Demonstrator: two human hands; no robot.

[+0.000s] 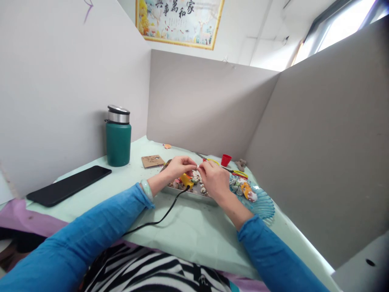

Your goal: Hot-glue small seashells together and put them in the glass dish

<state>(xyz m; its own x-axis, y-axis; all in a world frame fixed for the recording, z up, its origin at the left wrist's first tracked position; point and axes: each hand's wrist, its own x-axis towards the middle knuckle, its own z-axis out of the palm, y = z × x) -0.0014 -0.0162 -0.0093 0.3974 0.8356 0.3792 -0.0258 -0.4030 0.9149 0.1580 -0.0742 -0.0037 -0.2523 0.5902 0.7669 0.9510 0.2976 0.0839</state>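
My left hand [181,165] and my right hand [214,179] meet fingertip to fingertip above a shallow metal tray [194,195]. Both are closed in a pinch; whatever lies between the fingers is too small to make out. Below them, the tray holds several small shells [203,189] and colourful bits. A yellow corded tool [186,181], partly hidden by my left hand, rests in it, its black cord [162,219] running toward my lap. Right of my right hand, a blue scalloped glass plate [265,204] carries shell-like pieces and an orange-and-white figure [247,190].
Scissors [238,173] and a red cup [226,160] stand behind the plate. At left are a green bottle [118,142], a black phone-like slab [71,184] and a brown card [152,161]. Grey partitions [206,101] enclose the table's back and sides.
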